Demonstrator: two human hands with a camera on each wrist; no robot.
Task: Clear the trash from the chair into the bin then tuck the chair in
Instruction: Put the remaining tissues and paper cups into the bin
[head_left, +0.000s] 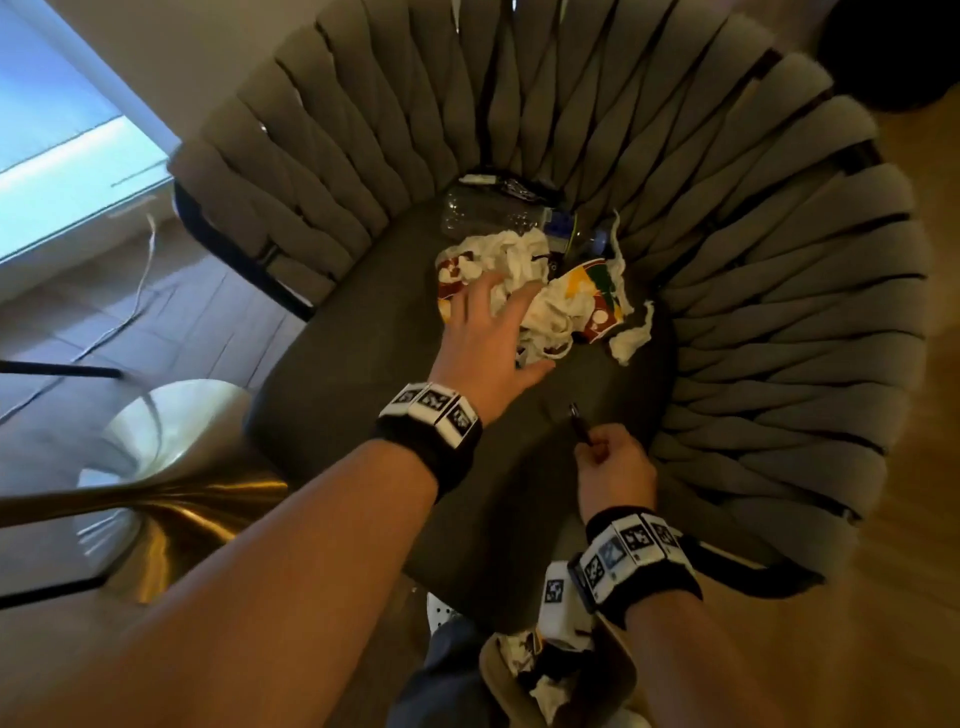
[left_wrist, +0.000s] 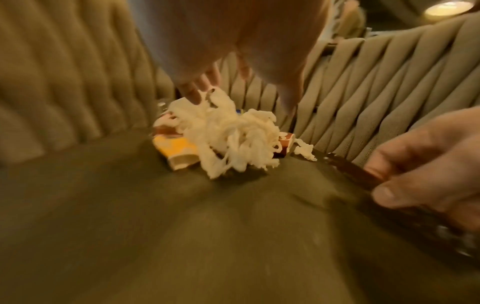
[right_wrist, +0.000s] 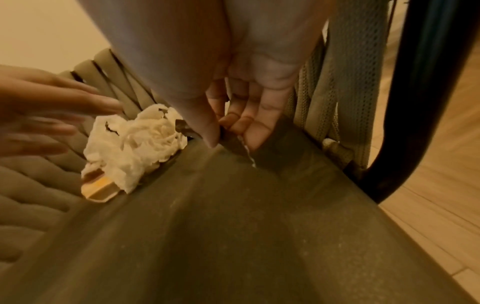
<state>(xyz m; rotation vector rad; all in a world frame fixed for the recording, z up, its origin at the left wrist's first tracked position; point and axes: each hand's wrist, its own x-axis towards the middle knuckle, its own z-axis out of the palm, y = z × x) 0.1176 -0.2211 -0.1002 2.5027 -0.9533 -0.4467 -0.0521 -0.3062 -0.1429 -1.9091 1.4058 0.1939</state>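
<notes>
A pile of crumpled white tissue (head_left: 540, 291) and colourful paper wrappers (head_left: 597, 296) lies at the back of the chair seat (head_left: 363, 395). A clear plastic bottle (head_left: 488, 210) lies behind it. My left hand (head_left: 493, 306) is spread flat over the tissue (left_wrist: 233, 135), its fingertips (left_wrist: 194, 92) touching it. Nearer the front, my right hand (head_left: 608, 462) pinches a small dark brown wrapper (head_left: 581, 426) between thumb and fingers, just above the seat; the wrapper (right_wrist: 235, 144) also shows in the right wrist view. The bin (head_left: 491, 670) stands below the seat's front edge with trash inside.
The chair's woven grey back (head_left: 779, 260) curves around the seat on three sides. A gold pedestal table base (head_left: 171, 499) stands close on the left. A cable (head_left: 140, 291) trails over the floor at left. Wooden floor (head_left: 883, 623) lies to the right.
</notes>
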